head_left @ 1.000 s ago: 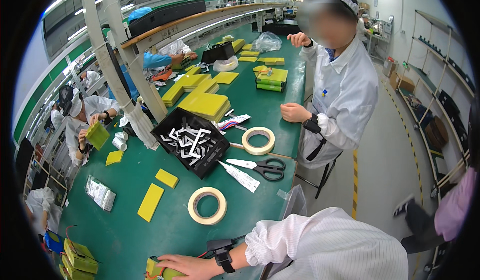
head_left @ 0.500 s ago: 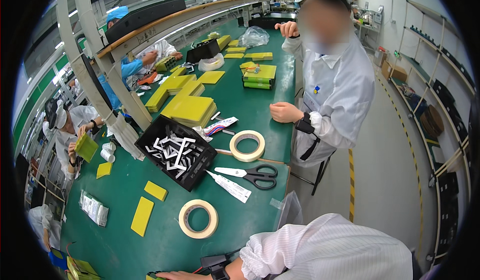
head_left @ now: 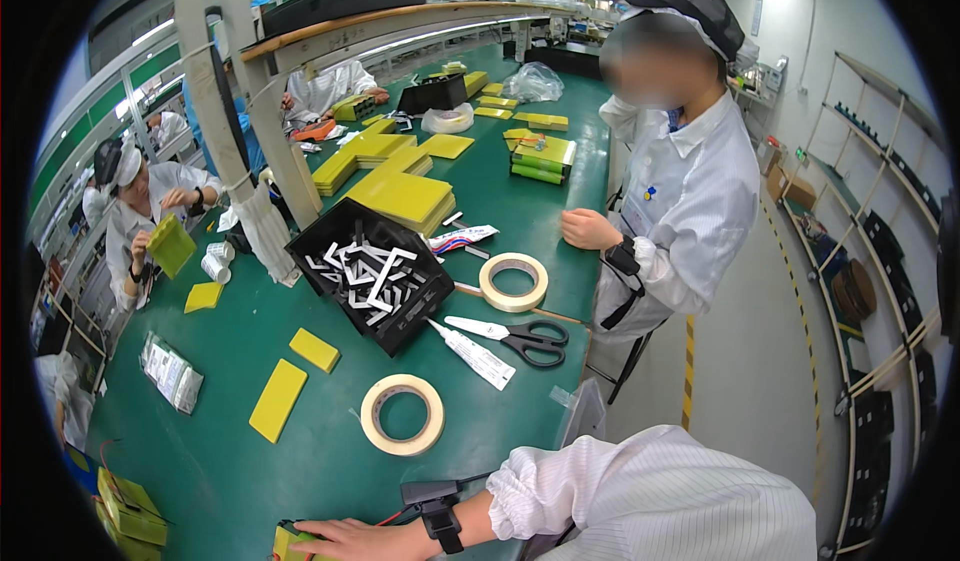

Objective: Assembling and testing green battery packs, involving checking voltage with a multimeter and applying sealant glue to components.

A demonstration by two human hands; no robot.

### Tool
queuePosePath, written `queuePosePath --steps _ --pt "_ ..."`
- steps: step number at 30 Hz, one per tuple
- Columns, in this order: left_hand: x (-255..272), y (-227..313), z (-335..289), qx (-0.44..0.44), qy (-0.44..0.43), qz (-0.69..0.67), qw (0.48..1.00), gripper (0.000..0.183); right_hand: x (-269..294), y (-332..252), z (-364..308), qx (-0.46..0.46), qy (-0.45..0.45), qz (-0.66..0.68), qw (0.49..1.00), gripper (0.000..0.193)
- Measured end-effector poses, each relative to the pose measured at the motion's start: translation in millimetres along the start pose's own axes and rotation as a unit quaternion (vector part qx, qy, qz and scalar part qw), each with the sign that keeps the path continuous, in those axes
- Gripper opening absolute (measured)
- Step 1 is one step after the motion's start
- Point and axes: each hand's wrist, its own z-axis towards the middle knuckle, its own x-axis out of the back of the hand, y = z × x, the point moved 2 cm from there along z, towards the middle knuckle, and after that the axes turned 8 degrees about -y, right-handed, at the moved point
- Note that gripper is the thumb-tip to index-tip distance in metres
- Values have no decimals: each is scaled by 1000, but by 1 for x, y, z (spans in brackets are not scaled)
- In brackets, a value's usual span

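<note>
My right hand (head_left: 352, 539) reaches in at the lower edge, its fingers stretched out over a battery pack (head_left: 284, 539) with yellow board and green cells. The palm side and much of the pack are hidden or cut off by the frame. A black strap with a small box (head_left: 437, 517) sits on the right wrist, and a red wire runs close by. My left hand is out of view. Nearest on the green table lie a roll of cream tape (head_left: 432, 434), a larger yellow board (head_left: 278, 401) and a smaller yellow board (head_left: 314, 350).
A black bin (head_left: 408, 325) holds white and black strips. Around it are scissors (head_left: 537, 344), a white tube (head_left: 476, 357), another tape roll (head_left: 541, 284) and stacked yellow boards (head_left: 400, 197). A co-worker (head_left: 690, 181) is at the right edge beside another battery pack (head_left: 541, 166).
The view has shifted, bringing more of my right hand and the battery pack into sight. The right-hand co-worker's raised hand has moved up toward the head; the other stays near the table edge.
</note>
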Motion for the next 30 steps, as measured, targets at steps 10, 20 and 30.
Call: queuePosePath --steps 10,20,30 --pt "-38 58 61 587 382 45 712 28 14 -14 1 -4 -23 24 999 110" --pt "-37 49 47 588 406 38 698 26 15 -2 0 29 7 50 998 103" --pt "-21 43 7 596 272 177 735 32 12 -2 0 18 -4 66 998 97"
